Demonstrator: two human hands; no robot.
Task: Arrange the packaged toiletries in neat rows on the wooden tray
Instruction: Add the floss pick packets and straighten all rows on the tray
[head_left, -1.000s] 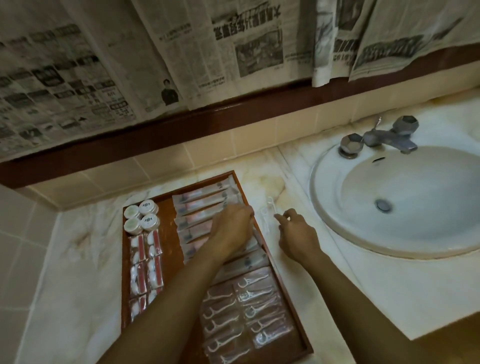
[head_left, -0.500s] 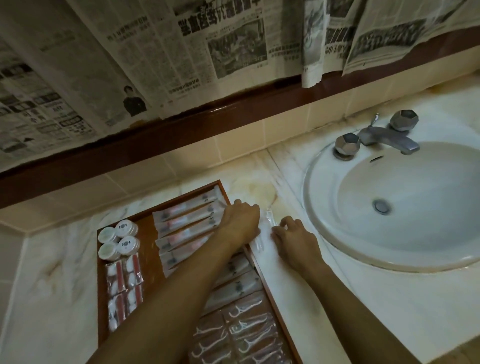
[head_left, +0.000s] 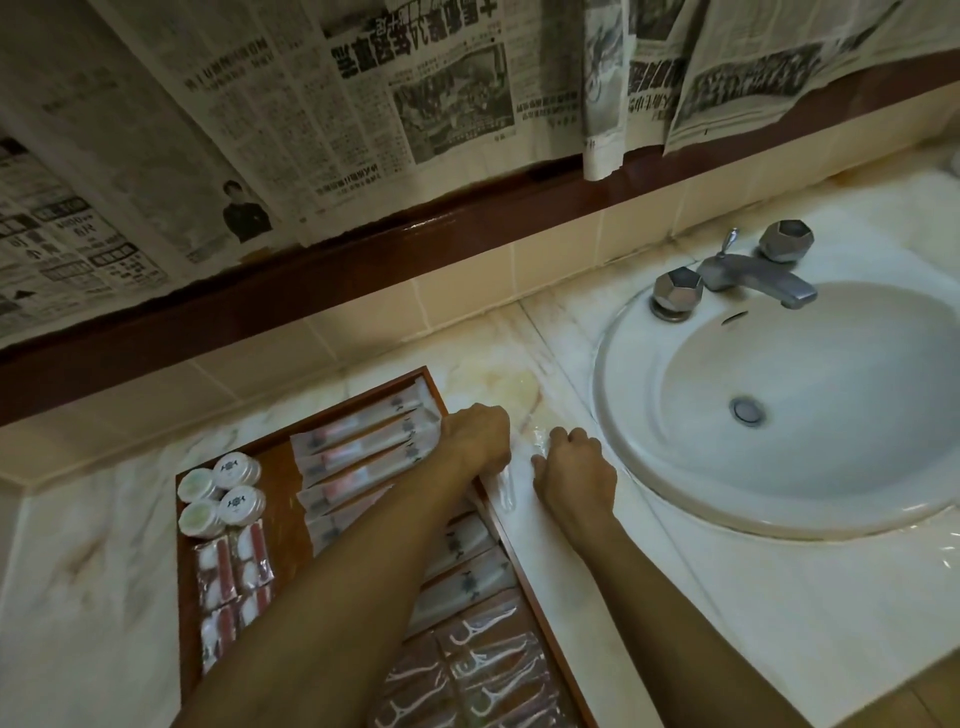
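- Wooden tray (head_left: 183, 571): your rows of packets (head_left: 363, 447) sit filled and unmoved since a second ago.
- Your left hand (head_left: 478, 436) has slid right past the tray's edge, fingers curled; whether it grips I cannot tell.
- Your right hand (head_left: 574, 467), curled, now presses a clear packet (head_left: 506, 486) lying on the counter (head_left: 779, 597), not yet trayed.

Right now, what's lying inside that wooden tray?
The wooden tray holds long white packets at the back, four round white tubs, small red-and-white packets and floss picks in front. The left forearm covers the middle packets.
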